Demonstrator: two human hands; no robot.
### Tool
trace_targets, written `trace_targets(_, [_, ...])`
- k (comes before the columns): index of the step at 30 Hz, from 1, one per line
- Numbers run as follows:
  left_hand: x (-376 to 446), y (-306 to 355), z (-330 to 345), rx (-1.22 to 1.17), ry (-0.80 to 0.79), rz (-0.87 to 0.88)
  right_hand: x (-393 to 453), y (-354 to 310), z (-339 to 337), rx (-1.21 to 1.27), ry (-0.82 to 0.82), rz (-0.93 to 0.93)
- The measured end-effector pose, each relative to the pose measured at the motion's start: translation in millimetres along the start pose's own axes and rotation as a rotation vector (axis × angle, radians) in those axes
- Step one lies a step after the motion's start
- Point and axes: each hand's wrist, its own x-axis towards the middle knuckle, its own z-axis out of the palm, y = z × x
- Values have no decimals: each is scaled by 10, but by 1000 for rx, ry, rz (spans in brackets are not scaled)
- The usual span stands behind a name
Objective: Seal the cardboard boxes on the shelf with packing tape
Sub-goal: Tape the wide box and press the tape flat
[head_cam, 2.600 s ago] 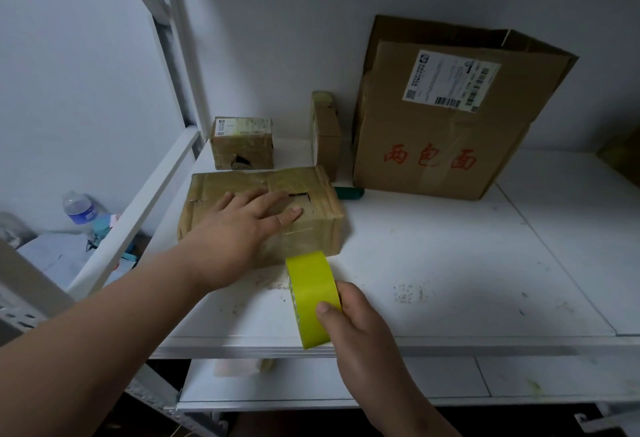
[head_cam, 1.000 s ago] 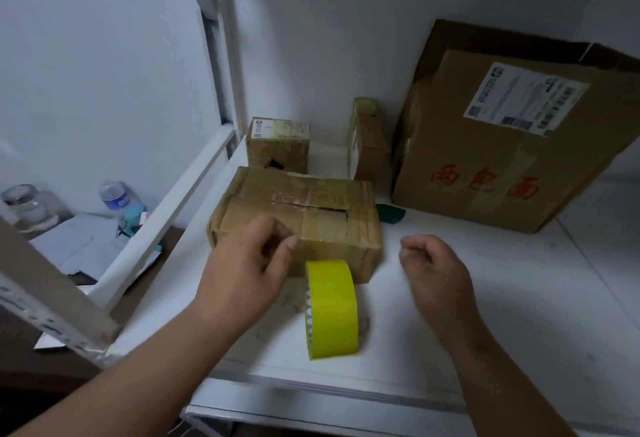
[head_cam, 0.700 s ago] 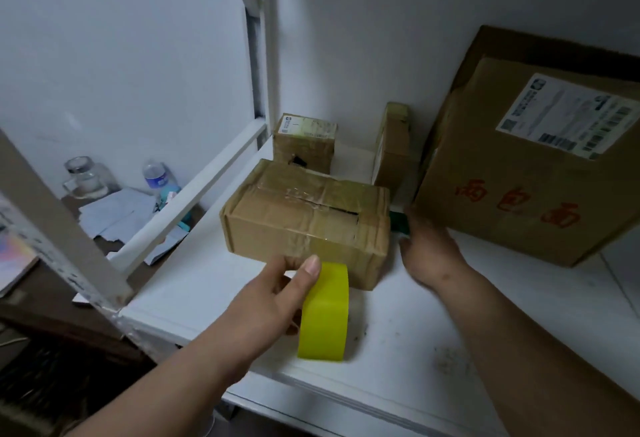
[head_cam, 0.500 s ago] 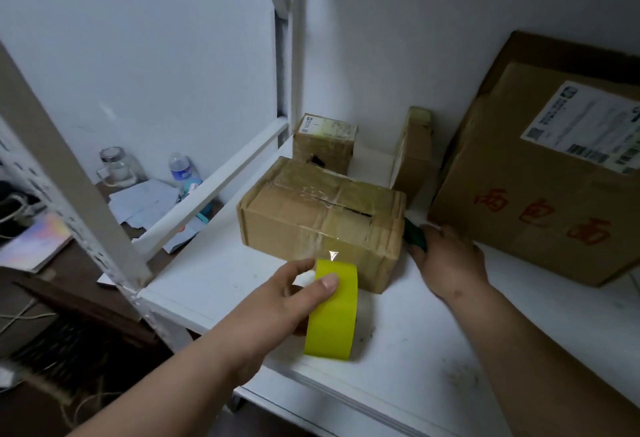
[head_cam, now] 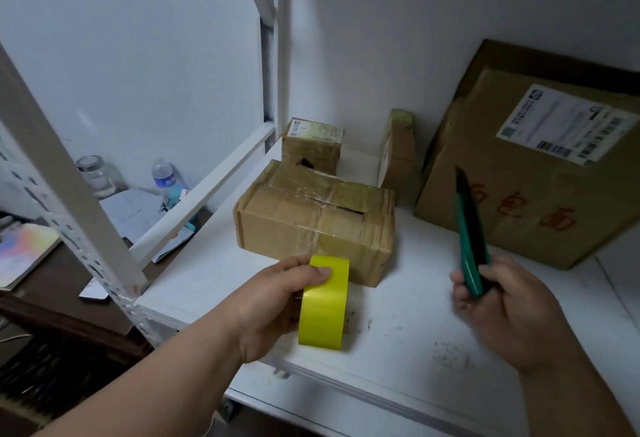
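Note:
A yellow tape roll (head_cam: 325, 308) stands on edge on the white shelf (head_cam: 408, 339), and my left hand (head_cam: 273, 305) grips it from the left. Just behind the roll lies a mid-sized cardboard box (head_cam: 311, 218) with a torn slit in its taped top. My right hand (head_cam: 502, 308) holds a green utility knife (head_cam: 471, 239) upright, to the right of that box. A large cardboard box (head_cam: 540, 173) with red characters and a shipping label leans at the back right.
Two small cardboard boxes stand against the back wall: one (head_cam: 311, 145) behind the mid-sized box, one narrow box (head_cam: 398, 152) upright. White shelf posts (head_cam: 59, 173) rise on the left. Beyond them a desk holds papers, a water bottle (head_cam: 162, 173) and a jar (head_cam: 95, 173).
My right hand picked up the green knife from beside the mid-sized box and lifted it toward me. My left hand took hold of the tape roll. The camera swung left.

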Motion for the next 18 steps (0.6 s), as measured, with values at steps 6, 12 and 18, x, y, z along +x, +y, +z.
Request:
trace_targets(6, [67,19,-76,-18,-26,-57,-134,-68,504,14,-340,-63])
trace_targets(12, [105,-2,-120,-58,-27,-72,-50,-12,929,-70,-416,-132])
trace_targets(18, [106,39,-141,-77,-67,-105,116,177,1153,-721,-241,-507])
